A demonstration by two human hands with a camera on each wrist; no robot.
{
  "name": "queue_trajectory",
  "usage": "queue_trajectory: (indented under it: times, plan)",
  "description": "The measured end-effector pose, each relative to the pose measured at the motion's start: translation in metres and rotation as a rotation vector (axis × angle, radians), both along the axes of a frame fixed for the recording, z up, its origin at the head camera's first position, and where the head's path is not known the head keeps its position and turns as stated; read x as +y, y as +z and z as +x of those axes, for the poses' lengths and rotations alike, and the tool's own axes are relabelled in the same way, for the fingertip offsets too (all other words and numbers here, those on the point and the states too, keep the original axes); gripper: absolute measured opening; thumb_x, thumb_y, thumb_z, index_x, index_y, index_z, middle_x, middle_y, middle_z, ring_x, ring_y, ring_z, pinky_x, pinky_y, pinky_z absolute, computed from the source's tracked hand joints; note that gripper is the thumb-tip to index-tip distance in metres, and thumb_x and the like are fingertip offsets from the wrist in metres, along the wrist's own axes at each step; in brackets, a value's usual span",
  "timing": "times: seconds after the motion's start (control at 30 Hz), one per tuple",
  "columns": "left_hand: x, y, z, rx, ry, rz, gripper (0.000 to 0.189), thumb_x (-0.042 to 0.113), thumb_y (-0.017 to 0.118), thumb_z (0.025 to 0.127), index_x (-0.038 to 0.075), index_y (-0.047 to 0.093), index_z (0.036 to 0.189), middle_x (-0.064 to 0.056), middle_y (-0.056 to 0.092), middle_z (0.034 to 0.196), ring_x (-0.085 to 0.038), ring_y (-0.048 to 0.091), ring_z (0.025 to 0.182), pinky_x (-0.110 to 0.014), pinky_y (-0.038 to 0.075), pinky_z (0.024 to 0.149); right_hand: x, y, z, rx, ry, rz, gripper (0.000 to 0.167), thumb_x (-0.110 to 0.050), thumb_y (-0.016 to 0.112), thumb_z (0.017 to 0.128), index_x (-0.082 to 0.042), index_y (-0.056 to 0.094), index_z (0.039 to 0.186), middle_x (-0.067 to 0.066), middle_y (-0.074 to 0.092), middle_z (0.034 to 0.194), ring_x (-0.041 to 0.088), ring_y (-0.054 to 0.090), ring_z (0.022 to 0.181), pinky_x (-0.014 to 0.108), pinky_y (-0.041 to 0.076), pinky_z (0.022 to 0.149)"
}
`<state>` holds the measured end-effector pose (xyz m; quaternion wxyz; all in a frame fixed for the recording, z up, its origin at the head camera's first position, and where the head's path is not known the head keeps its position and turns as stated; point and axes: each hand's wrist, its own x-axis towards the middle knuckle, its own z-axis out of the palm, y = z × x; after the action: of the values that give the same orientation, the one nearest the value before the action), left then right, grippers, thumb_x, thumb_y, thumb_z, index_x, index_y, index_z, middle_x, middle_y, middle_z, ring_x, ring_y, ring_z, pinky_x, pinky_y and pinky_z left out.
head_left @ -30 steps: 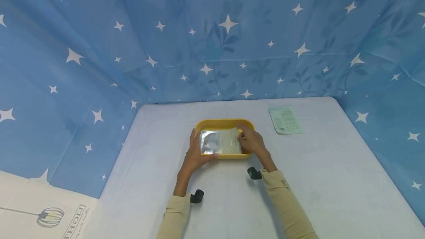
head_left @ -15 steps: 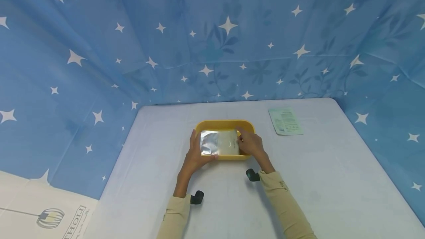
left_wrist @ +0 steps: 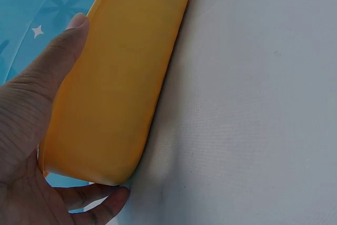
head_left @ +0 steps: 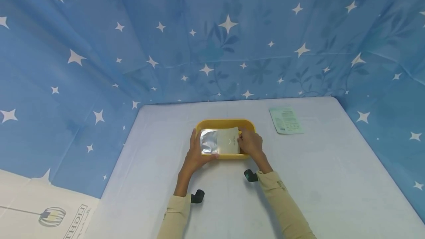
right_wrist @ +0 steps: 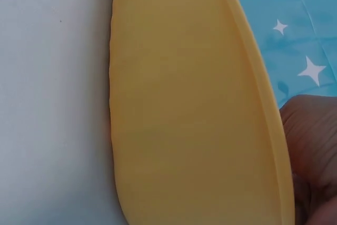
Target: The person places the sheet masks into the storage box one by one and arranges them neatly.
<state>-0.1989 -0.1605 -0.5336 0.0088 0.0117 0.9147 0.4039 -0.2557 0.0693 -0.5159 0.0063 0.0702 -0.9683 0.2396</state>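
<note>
A yellow plastic tray (head_left: 222,123) with raised walls sits on the table, and a flat silver-and-cream foil packet (head_left: 220,141) lies in its opening. My left hand (head_left: 194,157) holds the tray's left end, the thumb along the front rim and the fingers round the end. In the left wrist view the thumb (left_wrist: 60,51) lies at the rim and two fingertips show at the tray's end. With curled fingers my right hand (head_left: 251,142) pinches the packet's right edge, over the tray's right end. The right wrist view shows mostly tray wall, hiding the right fingertips.
A pale green printed packet (head_left: 286,120) lies flat on the white table (head_left: 318,165), to the right of and behind the tray. Behind the table hangs a blue curtain (head_left: 212,47) with white stars. A small black wrist device sits at each cuff.
My right hand has shifted slightly left, its fingers now more curled, and the packet's right edge has moved slightly left with it. The left hand and tray stay in place.
</note>
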Motion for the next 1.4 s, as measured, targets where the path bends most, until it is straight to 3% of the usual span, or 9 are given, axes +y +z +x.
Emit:
queue_trajectory:
  times: [0.17, 0.37, 0.47, 0.67, 1.0, 1.4]
  plan:
    - [0.000, 0.001, -0.001, 0.007, -0.006, 0.001, 0.120, 0.052, 0.085, 0.067, 0.020, 0.013, 0.158, -0.004, -0.006, 0.166, -0.044, 0.036, 0.139, -0.062, 0.041, 0.102, -0.003, 0.001, 0.001, -0.011, -0.014, 0.054, 0.039, -0.015, 0.068, 0.089, -0.004, 0.064, 0.126, 0.007, 0.076, 0.094, 0.018, 0.058, 0.061, 0.029, 0.043, 0.049]
    - [0.001, 0.001, 0.000, -0.003, -0.001, -0.003, 0.120, 0.053, 0.085, 0.067, 0.019, 0.013, 0.158, -0.003, -0.006, 0.166, -0.043, 0.033, 0.141, -0.062, 0.040, 0.103, -0.006, 0.003, 0.002, -0.023, -0.013, 0.089, 0.022, -0.013, 0.068, 0.089, -0.003, 0.070, 0.108, 0.003, 0.058, 0.062, 0.018, 0.047, 0.052, 0.027, 0.031, 0.048]
    - [0.001, 0.000, 0.000, 0.001, -0.001, -0.003, 0.121, 0.054, 0.085, 0.067, 0.019, 0.013, 0.158, -0.004, -0.006, 0.166, -0.043, 0.033, 0.141, -0.062, 0.041, 0.102, -0.007, 0.000, 0.002, -0.032, -0.008, 0.125, 0.014, -0.012, 0.066, 0.089, -0.003, 0.070, 0.099, 0.002, 0.052, 0.058, 0.018, 0.047, 0.053, 0.028, 0.031, 0.049]
    - [0.001, -0.002, 0.001, 0.006, -0.002, 0.002, 0.122, 0.054, 0.085, 0.066, 0.020, 0.012, 0.158, -0.006, -0.005, 0.166, -0.044, 0.033, 0.141, -0.063, 0.042, 0.101, -0.010, -0.003, 0.003, -0.073, -0.011, 0.230, 0.022, -0.015, 0.063, 0.090, -0.002, 0.067, 0.107, 0.005, 0.055, 0.063, 0.020, 0.050, 0.055, 0.032, 0.036, 0.048]
    - [0.000, 0.001, 0.000, -0.003, -0.004, -0.002, 0.124, 0.054, 0.085, 0.067, 0.022, 0.009, 0.158, -0.002, -0.007, 0.166, -0.042, 0.034, 0.141, -0.060, 0.040, 0.104, -0.015, -0.002, 0.004, -0.035, -0.005, 0.292, 0.030, -0.028, 0.068, 0.092, -0.003, 0.068, 0.108, 0.004, 0.054, 0.061, 0.018, 0.049, 0.054, 0.032, 0.037, 0.046]
    - [0.000, -0.001, -0.001, -0.017, 0.000, -0.011, 0.123, 0.054, 0.085, 0.067, 0.019, 0.011, 0.158, 0.000, -0.008, 0.166, -0.041, 0.032, 0.142, -0.060, 0.039, 0.105, -0.015, -0.004, 0.005, 0.002, 0.007, 0.325, 0.031, -0.029, 0.067, 0.092, -0.004, 0.067, 0.111, 0.001, 0.048, 0.058, 0.016, 0.043, 0.051, 0.029, 0.032, 0.045]
